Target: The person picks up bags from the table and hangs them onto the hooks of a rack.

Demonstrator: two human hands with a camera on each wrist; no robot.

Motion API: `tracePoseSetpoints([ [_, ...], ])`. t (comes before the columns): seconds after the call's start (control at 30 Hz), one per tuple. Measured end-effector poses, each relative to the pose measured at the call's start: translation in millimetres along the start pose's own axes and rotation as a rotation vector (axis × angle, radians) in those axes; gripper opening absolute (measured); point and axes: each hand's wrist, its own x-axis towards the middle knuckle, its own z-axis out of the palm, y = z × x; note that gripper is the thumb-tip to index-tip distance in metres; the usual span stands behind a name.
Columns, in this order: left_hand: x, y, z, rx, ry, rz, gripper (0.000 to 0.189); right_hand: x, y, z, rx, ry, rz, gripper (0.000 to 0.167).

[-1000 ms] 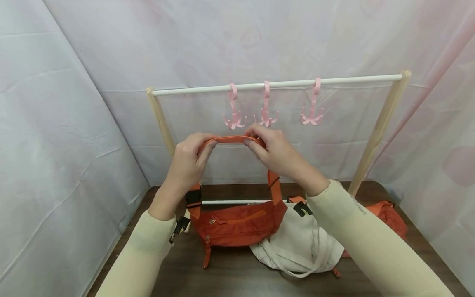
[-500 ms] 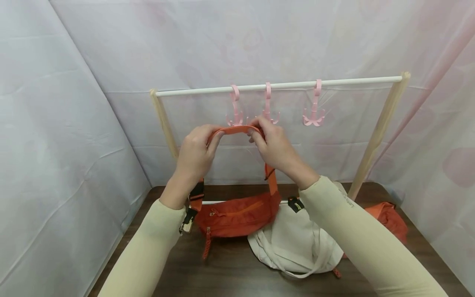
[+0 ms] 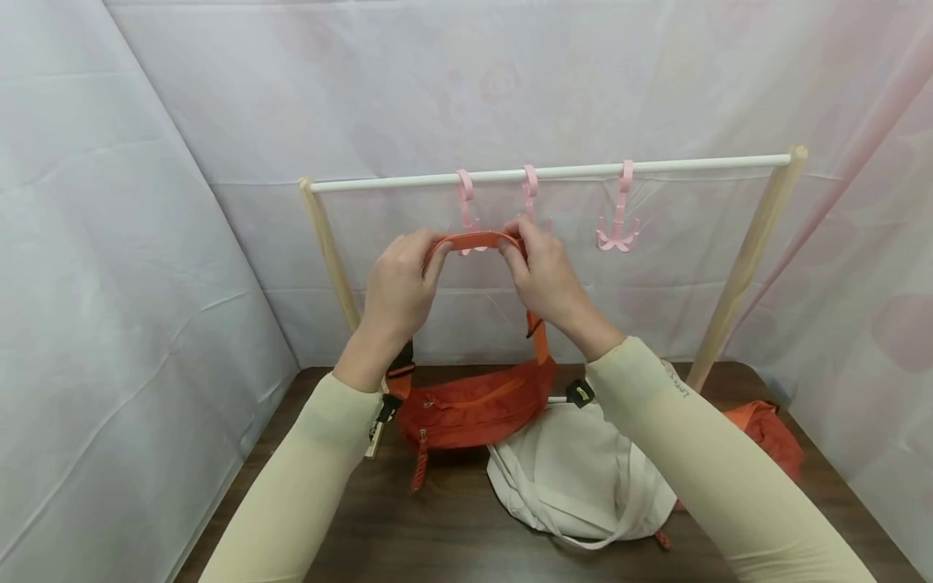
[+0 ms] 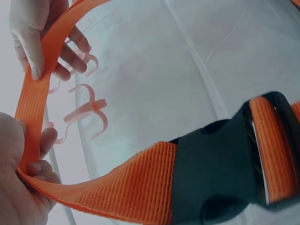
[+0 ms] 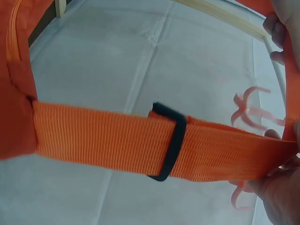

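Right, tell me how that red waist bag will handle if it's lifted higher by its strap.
The red waist bag will probably swing, since it hangs from its orange strap. The strap looks floppy, bending between the left hand and right hand. The black buckle may stay stiff; it looks like hard plastic.

The right fingers [image 3: 530,236] hide the bottom of the middle hook [image 3: 530,190]. The strap [image 3: 474,240] between the fingers covers some of the left hook [image 3: 466,196]. Below the right fingers, a sleeve [image 3: 656,417] hides some of the white bag [image 3: 572,461]; the sleeve's letters [image 3: 676,380] are too small to read. The left wrist view cuts off the left hand [image 4: 11,183].
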Motion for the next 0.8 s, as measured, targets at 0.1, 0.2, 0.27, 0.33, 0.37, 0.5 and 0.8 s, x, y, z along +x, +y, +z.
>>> tracePoseSetpoints([
  [0.1,2.7,-0.6,2.1,0.008,0.004,0.000,0.024,3.3,1,0,-0.014,0.019,-0.006,0.016],
  [0.2,5.1,-1.4,4.3,0.017,0.001,-0.006,0.023,6.6,3,0,-0.022,0.029,-0.004,0.017],
  [0.27,6.8,-2.1,5.9,0.023,0.000,-0.010,0.023,8.8,4,0,-0.023,0.026,0.010,0.017],
  [0.33,8.5,-2.6,7.2,0.027,0.001,-0.015,0.023,11.5,6,0,-0.025,0.027,0.021,0.018],
  [0.37,9.3,-2.7,7.8,0.030,0.002,-0.017,0.023,12.9,7,0,-0.028,0.029,0.026,0.018],
  [0.5,12.6,-4.4,10.3,0.043,0.001,-0.032,0.023,18.1,8,1,-0.042,0.036,0.035,0.018],
  [0.8,16.3,-13.2,16.8,0.054,0.021,-0.041,0.023,26.1,13,4,-0.046,0.017,0.053,0.019],
])
